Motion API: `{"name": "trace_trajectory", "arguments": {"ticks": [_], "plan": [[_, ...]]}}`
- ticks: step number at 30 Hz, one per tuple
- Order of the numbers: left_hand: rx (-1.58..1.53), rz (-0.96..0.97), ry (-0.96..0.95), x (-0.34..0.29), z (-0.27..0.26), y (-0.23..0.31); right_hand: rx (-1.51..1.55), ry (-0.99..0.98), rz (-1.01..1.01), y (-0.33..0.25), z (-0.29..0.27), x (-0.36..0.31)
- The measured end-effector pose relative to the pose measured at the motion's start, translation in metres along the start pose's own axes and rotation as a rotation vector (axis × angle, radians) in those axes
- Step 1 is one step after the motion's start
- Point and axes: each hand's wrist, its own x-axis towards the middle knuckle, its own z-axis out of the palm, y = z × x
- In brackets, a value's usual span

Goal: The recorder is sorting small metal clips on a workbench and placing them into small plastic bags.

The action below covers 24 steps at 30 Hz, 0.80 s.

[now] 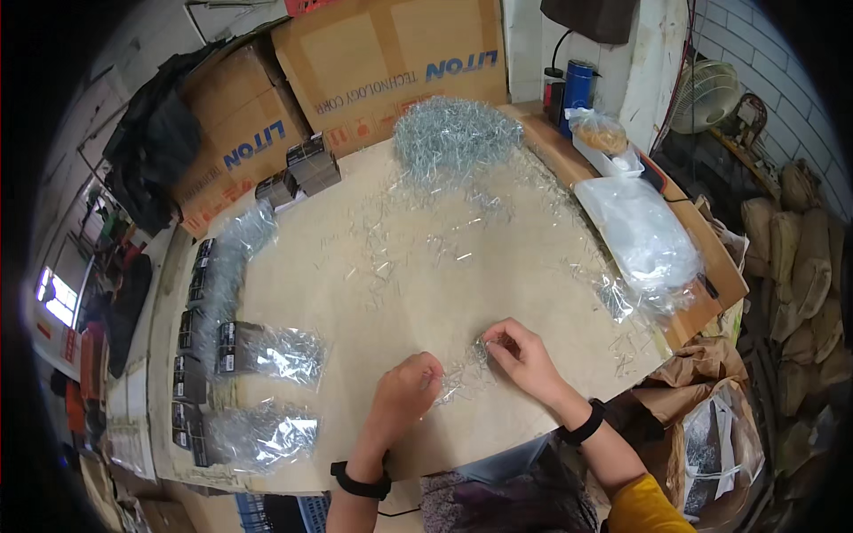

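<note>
Near the table's front edge, my left hand [407,397] is closed, its fingertips curled inward; whatever they hold is too small to make out. To its right, my right hand [526,357] pinches a small bunch of thin, silvery wire-like pins [482,348]. Between the two hands a loose scatter of the same pins [456,380] lies on the pale wooden tabletop [346,302]. A big heap of these pins [458,140] is piled at the far side, with strays spread toward the middle.
Clear plastic bags [286,435] with dark labelled blocks [188,380] line the left edge. More dark blocks [313,169] stand by cardboard boxes [391,67] at the back. On the right ledge lie a stack of plastic bags [638,233], a food container [606,151] and a blue cylinder [578,96].
</note>
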Motion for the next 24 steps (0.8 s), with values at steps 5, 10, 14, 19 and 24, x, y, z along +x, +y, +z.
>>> {"name": "trace_trajectory", "arguments": {"ticks": [5,10,14,19,24], "plan": [[-0.124,0.006,0.058,0.007,-0.007,0.006,-0.109,0.106,-0.299,0.005,0.005,0.007],[0.006,0.142,0.233,0.011,-0.005,-0.006,-0.147,0.132,-0.221,0.007,0.000,0.005],[0.070,0.109,0.237,0.010,-0.003,0.010,-0.069,0.092,-0.090,0.005,0.000,0.002],[0.017,0.320,0.227,0.016,0.022,0.009,0.098,-0.038,-0.102,0.000,0.004,-0.001],[-0.051,0.207,0.190,0.017,0.023,0.006,0.103,-0.131,-0.157,-0.004,0.003,-0.001]]}}
